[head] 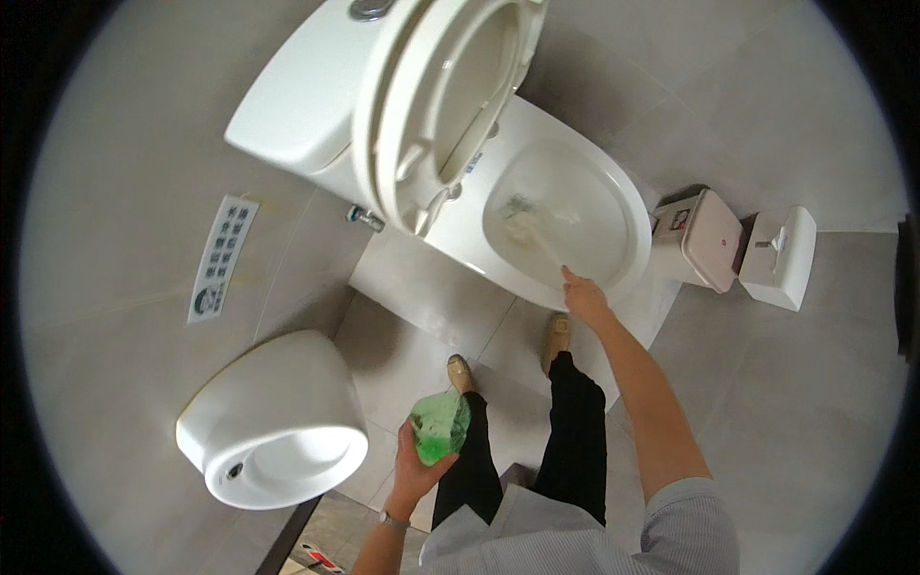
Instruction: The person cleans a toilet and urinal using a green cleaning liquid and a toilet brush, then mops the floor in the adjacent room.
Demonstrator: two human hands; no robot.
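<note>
My right hand (586, 298) is closed around the pale handle of a toilet brush (528, 230), at the front rim of a white toilet bowl (604, 154). The brush head is down inside the bowl, near a dark greenish patch, and its outline is blurred. In my left hand (418, 471) is a green translucent object (440, 428), perhaps a plastic tub or bag, held away from the toilet above my leg. The toilet seat and lid (402, 136) stand raised against the cistern (309, 86).
A white urinal (287, 424) juts from the wall at left, below a sign (223, 259) bearing writing. Right of the toilet are a pinkish lidded bin (711, 241) and a white tissue dispenser (780, 255). A valve (365, 218) sits beside the toilet, and my shoes are on floor tiles (431, 287).
</note>
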